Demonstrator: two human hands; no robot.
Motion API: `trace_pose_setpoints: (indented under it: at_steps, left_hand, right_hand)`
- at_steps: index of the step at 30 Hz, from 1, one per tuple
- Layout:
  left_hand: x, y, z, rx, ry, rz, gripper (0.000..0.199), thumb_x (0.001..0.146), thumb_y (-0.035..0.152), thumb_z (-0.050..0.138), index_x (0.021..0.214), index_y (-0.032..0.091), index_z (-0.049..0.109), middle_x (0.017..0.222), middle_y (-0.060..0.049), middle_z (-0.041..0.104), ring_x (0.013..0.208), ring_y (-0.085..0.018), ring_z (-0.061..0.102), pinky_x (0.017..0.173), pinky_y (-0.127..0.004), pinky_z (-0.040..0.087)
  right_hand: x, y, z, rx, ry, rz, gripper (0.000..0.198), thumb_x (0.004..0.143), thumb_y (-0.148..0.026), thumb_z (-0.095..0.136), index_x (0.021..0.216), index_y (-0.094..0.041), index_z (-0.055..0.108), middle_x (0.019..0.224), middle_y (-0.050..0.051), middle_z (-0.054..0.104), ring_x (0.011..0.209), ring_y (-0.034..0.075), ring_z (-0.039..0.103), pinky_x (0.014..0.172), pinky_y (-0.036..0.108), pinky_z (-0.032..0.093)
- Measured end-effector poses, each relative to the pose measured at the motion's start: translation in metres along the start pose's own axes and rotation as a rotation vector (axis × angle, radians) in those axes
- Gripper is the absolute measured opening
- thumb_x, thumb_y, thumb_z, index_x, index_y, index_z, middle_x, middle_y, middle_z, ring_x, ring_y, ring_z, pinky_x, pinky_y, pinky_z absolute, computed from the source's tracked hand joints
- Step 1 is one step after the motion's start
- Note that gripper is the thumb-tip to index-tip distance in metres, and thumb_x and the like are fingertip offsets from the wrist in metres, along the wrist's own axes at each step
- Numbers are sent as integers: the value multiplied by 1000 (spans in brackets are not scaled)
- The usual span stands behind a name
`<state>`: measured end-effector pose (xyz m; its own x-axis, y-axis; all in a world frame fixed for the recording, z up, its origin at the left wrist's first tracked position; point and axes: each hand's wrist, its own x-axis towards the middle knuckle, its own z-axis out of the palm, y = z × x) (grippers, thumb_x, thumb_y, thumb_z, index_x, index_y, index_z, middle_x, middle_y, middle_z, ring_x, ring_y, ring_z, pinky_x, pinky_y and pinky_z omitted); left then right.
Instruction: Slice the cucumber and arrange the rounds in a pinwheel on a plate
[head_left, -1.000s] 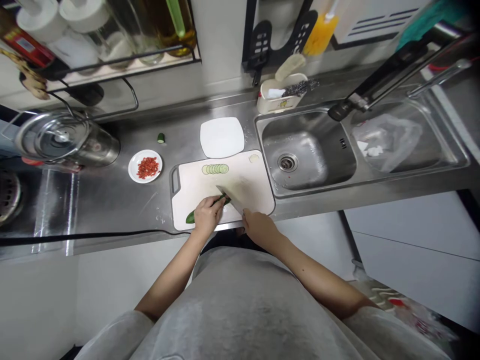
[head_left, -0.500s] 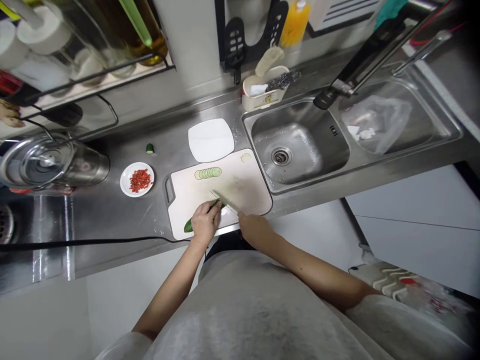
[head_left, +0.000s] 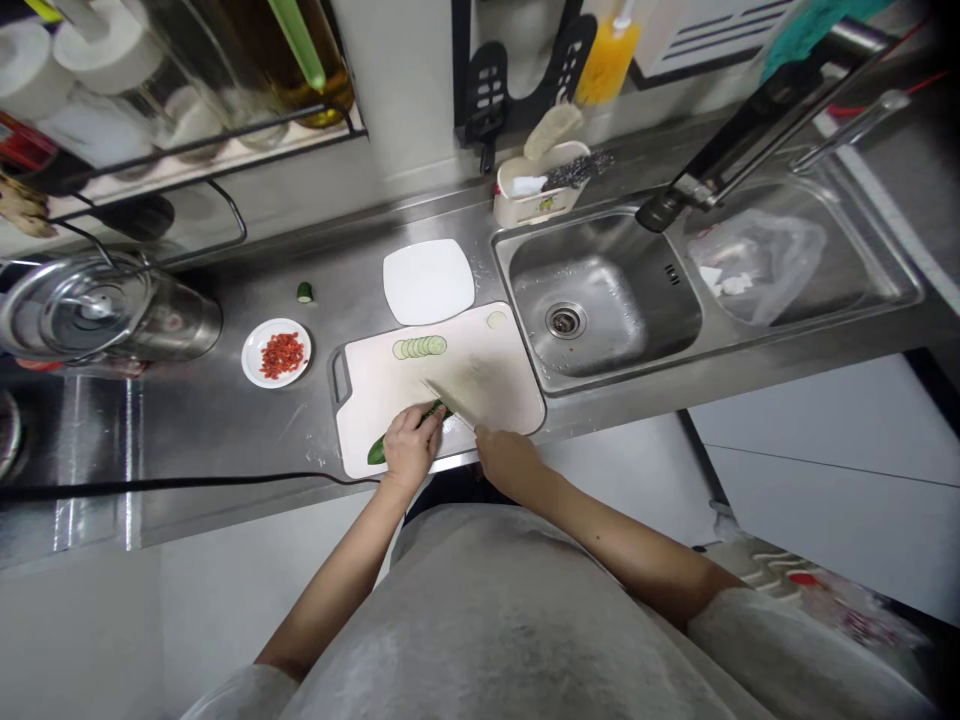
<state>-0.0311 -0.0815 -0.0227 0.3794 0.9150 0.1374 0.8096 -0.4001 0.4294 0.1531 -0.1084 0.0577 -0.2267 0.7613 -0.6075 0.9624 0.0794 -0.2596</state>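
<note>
My left hand [head_left: 411,442] is closed around a dark green cucumber [head_left: 377,451] lying on the white cutting board [head_left: 367,385]. In my right hand [head_left: 506,462] is the handle of a kitchen knife [head_left: 451,402], whose blade rests at the cucumber's right end, beside my left fingertips. The handle itself is mostly hidden by my fingers. Farther up the board lies a row of overlapping cucumber slices [head_left: 420,347]. A single pale slice [head_left: 496,320] sits near the board's upper right corner.
Behind the board is a white square plate [head_left: 429,281]. To the left stand a small plate of red bits [head_left: 281,354] and a cucumber end [head_left: 304,292]. A steel sink [head_left: 600,300] borders the board on the right; a black cable [head_left: 187,484] runs along the counter's front.
The camera view has shifted slightly. Both hands, the knife and the cucumber keep nearly the same places on the board.
</note>
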Motion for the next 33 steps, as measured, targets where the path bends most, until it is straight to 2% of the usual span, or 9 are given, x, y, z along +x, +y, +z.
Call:
trace_pose_setpoints:
  at_steps: [17, 26, 33]
  left_hand:
    - [-1, -1, 1, -24, -14, -4, 29, 92, 25, 50, 113, 28, 69, 113, -5, 68, 106, -20, 59, 93, -35, 48]
    - [-1, 1, 1, 11, 58, 44, 30, 92, 24, 50, 115, 26, 69, 111, -6, 68, 104, -20, 60, 90, -34, 49]
    - [-3, -2, 4, 26, 58, 57, 29, 92, 24, 51, 114, 26, 69, 111, -6, 69, 104, -19, 60, 90, -34, 49]
  right_hand:
    - [3, 1, -1, 8, -1, -1, 27, 94, -14, 35, 109, -10, 57, 87, 15, 69, 88, 24, 68, 72, 28, 49]
    - [6, 5, 3, 6, -12, -16, 27, 94, -15, 35, 109, -11, 57, 90, 14, 70, 89, 23, 68, 70, 27, 48]
    - [11, 7, 8, 12, -26, -7, 30, 95, -16, 32, 112, -11, 57, 92, 15, 70, 90, 24, 67, 72, 29, 48]
